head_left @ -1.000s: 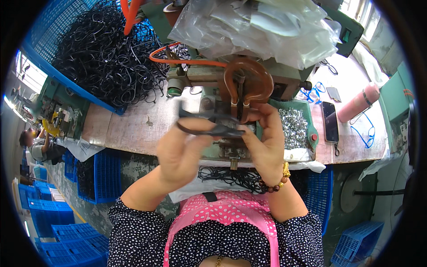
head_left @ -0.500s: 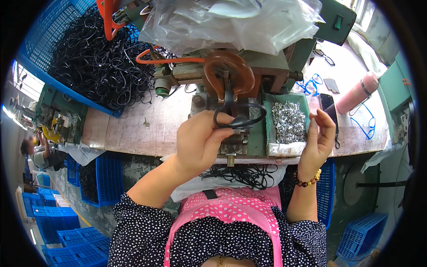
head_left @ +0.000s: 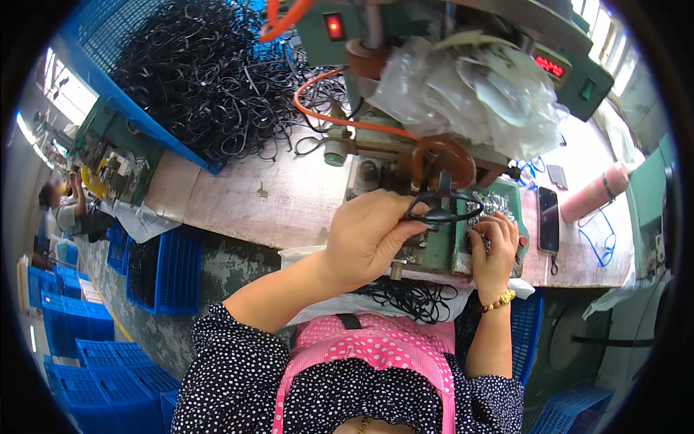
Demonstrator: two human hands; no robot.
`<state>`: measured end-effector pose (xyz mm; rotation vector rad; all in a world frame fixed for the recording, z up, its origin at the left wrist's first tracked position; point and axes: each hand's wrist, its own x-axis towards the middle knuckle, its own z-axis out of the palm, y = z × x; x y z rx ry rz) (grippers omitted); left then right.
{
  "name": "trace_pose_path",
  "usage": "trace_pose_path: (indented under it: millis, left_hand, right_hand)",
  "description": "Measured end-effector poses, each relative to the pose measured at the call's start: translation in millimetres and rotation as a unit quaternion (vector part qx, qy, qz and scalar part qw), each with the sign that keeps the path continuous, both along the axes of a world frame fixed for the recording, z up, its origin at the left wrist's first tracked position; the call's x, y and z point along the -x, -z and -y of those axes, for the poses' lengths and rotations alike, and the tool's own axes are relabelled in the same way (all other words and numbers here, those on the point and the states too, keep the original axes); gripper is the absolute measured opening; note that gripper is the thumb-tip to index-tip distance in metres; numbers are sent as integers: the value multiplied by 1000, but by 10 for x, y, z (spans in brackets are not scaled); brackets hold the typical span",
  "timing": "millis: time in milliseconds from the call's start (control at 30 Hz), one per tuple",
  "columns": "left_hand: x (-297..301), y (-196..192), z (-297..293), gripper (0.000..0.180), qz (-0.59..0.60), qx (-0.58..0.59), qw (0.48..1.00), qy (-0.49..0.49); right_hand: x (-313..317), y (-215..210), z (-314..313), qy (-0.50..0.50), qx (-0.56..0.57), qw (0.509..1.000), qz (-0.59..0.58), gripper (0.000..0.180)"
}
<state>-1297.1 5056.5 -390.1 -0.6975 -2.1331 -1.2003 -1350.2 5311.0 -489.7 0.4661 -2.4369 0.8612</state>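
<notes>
My left hand (head_left: 372, 235) pinches a looped black strap (head_left: 459, 215) between thumb and fingers. The strap is held in front of the brown ring-shaped part (head_left: 459, 163) of a green bench machine, its upper end close to that part; whether they touch I cannot tell. To the right, my right hand (head_left: 494, 249) is over a green tray (head_left: 512, 192) of small shiny metal pieces (head_left: 491, 203). Its fingers are curled down among the pieces, and the fingertips are partly hidden. More black straps (head_left: 416, 298) lie across my lap on a white sheet.
A blue crate (head_left: 137, 119) heaped with black straps stands at the back left. Clear plastic (head_left: 463, 90) hangs over the machine. On the right of the table are a phone (head_left: 548, 220), a pink bottle (head_left: 596, 192) and blue-framed glasses (head_left: 601, 246). Another person (head_left: 72, 206) works far left.
My right hand has gone from above the tray's right edge down into the metal pieces. The left hand keeps its pinch on the black strap. The whole view has shifted.
</notes>
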Motion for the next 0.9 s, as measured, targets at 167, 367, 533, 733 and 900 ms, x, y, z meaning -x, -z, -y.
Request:
trace_pose_path:
  millis: [167,367,533,733,900]
  left_hand:
    - [192,524,500,20,-33,-13,983,-179]
    - [1246,1509,1427,52,180,196,889,-372]
    - [1224,1610,1594,45,284,210,841,-410]
    - [368,1380,1495,34,298,283,861,-300]
    - [-78,1010,1397,28,371,23,885,-281]
  right_hand:
    - [20,38,67,29,46,998,-40,7]
    - [-1,120,95,47,106,992,-50,9]
    - [-4,164,73,52,121,991,-36,7]
    - [-7,128,34,21,104,994,-32,9]
    - [-13,108,13,0,141,990,-25,10]
